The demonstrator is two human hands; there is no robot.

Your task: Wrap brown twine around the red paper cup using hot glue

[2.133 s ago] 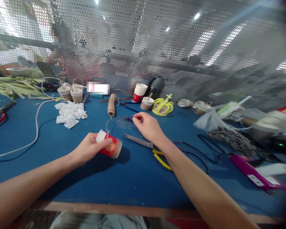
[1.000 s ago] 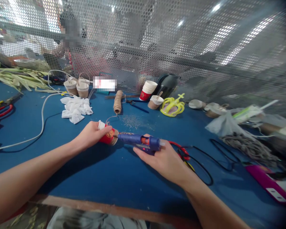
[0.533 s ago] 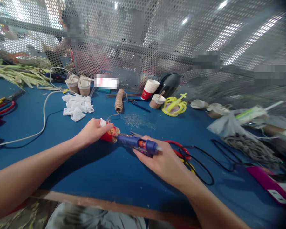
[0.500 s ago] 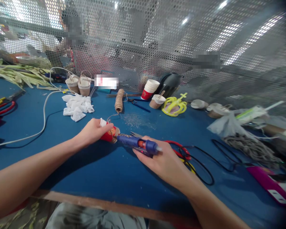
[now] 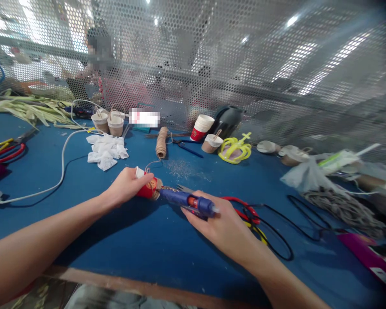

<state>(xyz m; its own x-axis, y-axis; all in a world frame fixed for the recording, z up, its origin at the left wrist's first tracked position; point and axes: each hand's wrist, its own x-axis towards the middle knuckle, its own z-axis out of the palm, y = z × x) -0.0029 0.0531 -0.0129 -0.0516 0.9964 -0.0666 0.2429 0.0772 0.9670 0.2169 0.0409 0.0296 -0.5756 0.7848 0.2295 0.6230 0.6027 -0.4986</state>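
Note:
My left hand (image 5: 128,185) is closed around a red paper cup (image 5: 147,189) that lies on its side, its base end pointing right and wrapped with twine. From the cup a strand runs up to the twine roll (image 5: 161,143) behind it. In my right hand (image 5: 218,223) is a blue hot glue gun (image 5: 186,199), its nozzle at the twine-wrapped end of the cup; whether it touches I cannot tell. Scissors (image 5: 241,208) with red and yellow handles lie partly hidden under my right hand.
White crumpled cloth (image 5: 106,150) lies left, near twine-wrapped cups (image 5: 116,125). Stacked paper cups (image 5: 202,128), pliers (image 5: 189,148) and a yellow crown-shaped piece (image 5: 234,150) stand behind. A black cord (image 5: 276,210) and purple power strip (image 5: 366,255) are at right; a perforated metal screen (image 5: 180,56) closes the back.
The whole view has shifted slightly, so the table sits lower in the picture. Both hands keep their hold on the cup and glue gun, with almost no movement between them.

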